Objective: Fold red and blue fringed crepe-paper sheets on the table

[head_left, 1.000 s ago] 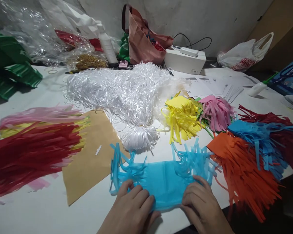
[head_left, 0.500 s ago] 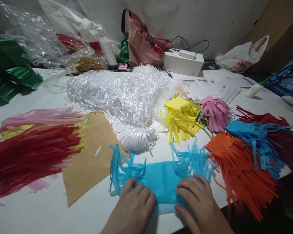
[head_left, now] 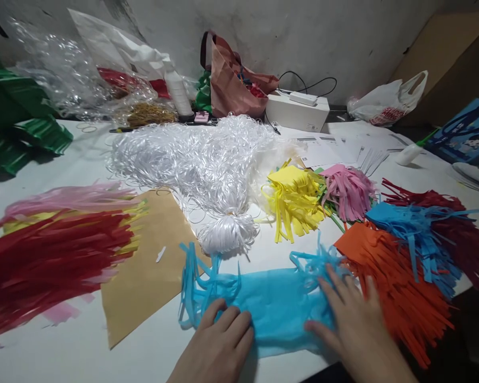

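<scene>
Light-blue tissue paper [head_left: 277, 298], cut into fringe at both ends, lies on the white table in front of me. My left hand [head_left: 223, 338] is on its left part, fingers bent and pressed together on the paper near the left fringe [head_left: 193, 282]. My right hand [head_left: 347, 314] lies over the right end with its fingers spread, the fingertips touching the right fringe [head_left: 319, 263]. The paper under both palms is hidden. Just right of that hand lies an orange fringed tissue bundle [head_left: 395, 282].
Red tissue strips [head_left: 59, 255] and brown paper [head_left: 147, 287] lie at left. White shiny string [head_left: 191, 154] is heaped in the middle. Yellow [head_left: 297, 197], pink [head_left: 349, 191], blue [head_left: 415, 234] and dark red fringed bundles [head_left: 459, 229] lie at right. A glue bottle [head_left: 409, 154] stands behind them.
My right hand has moved right and forward onto the right fringe, its fingers spreading. The blue paper's middle looks flatter and wider. My left hand has stayed almost in place.
</scene>
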The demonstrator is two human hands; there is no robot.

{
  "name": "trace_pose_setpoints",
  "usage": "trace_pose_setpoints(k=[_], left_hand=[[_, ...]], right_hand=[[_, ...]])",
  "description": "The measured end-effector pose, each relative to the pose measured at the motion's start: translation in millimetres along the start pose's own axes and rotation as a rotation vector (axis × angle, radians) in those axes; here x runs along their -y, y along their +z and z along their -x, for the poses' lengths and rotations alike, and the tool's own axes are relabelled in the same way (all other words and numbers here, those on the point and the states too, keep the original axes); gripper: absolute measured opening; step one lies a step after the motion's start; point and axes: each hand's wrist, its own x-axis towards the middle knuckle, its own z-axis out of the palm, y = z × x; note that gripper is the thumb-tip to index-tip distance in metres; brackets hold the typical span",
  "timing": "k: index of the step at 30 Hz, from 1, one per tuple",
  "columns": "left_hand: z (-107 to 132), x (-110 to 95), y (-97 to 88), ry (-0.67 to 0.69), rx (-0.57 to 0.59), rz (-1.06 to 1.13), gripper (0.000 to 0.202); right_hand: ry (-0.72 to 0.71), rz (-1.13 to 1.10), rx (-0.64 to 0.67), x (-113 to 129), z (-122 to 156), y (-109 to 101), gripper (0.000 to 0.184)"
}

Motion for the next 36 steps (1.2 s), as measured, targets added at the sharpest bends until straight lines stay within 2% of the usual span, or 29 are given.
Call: trace_pose_setpoints(k=[3, 4, 6, 8, 9, 12, 15, 17, 20, 22, 23, 25, 28, 30, 31, 33, 36], left_hand=[[-1.4, 0.2, 1.5, -0.013, -0.025, 0.042, 0.015], [-2.0, 0.1, 1.5, -0.020, -0.033, 0.059, 0.015], [-2.8, -0.1, 0.7, -0.041, -0.041, 0.093, 0.017], [-2.6, -0.1, -1.3, -0.059, -0.040, 0.129, 0.020], [-2.1, 0.3, -2.8, -0.068, -0.039, 0.145, 0.023], [-1.2, 4.2, -8.4, -0.102, -0.007, 0.187, 0.031], [-6.2, 12.3, -15.3, -0.145, 0.035, 0.181, 0.030], [-14.4, 19.2, -20.6, -0.178, 0.119, 0.118, 0.030], [-30.5, 27.9, -28.6, -0.227, 0.309, 0.015, 0.027], [-39.3, 30.3, -33.0, -0.247, 0.368, -0.037, 0.021], [-42.0, 30.2, -34.5, -0.238, 0.348, -0.065, 0.018], [-43.3, 27.5, -35.1, -0.146, 0.214, -0.110, 0.017], [-34.7, 20.7, -29.6, 0.166, -0.017, -0.095, 0.011], [-23.6, 17.0, -23.4, 0.328, -0.090, -0.059, 0.004], [-17.1, 15.9, -20.7, 0.358, -0.111, -0.050, 0.009], [-3.8, 15.0, -17.6, 0.310, -0.114, -0.041, 0.016], [15.9, 17.7, -20.2, 0.094, -0.139, -0.045, 0.027]], right_hand=[[0.083, 0.013, -0.138, -12.9, 2.2, -22.0, 0.058], [0.042, -0.033, -0.179, -8.5, -0.7, -28.4, 0.052], [-0.153, -0.186, -0.191, 10.3, -10.2, -34.7, 0.041], [-0.313, -0.335, -0.163, 32.7, -20.6, -31.2, 0.031], [-0.320, -0.406, -0.152, 41.8, -25.0, -26.6, 0.029], [-0.233, -0.583, -0.092, 53.9, -33.4, -10.6, 0.032], [-0.129, -0.657, 0.058, 50.7, -39.1, -2.5, 0.025], [-0.051, -0.650, 0.156, 48.8, -44.3, -1.5, 0.021], [0.030, -0.563, 0.269, 50.3, -54.2, -0.7, 0.020], [0.056, -0.520, 0.322, 52.1, -59.9, 0.9, 0.022], [0.065, -0.512, 0.338, 52.6, -61.9, 1.9, 0.022], [0.082, -0.510, 0.348, 52.7, -64.2, 3.6, 0.022], [0.084, -0.525, 0.333, 50.9, -64.0, 4.4, 0.021], [0.088, -0.554, 0.332, 49.2, -62.4, 4.4, 0.023], [0.093, -0.571, 0.334, 48.4, -61.5, 4.6, 0.024], [0.107, -0.608, 0.331, 46.8, -59.2, 5.4, 0.026], [0.119, -0.674, 0.318, 45.0, -55.6, 6.9, 0.029]])
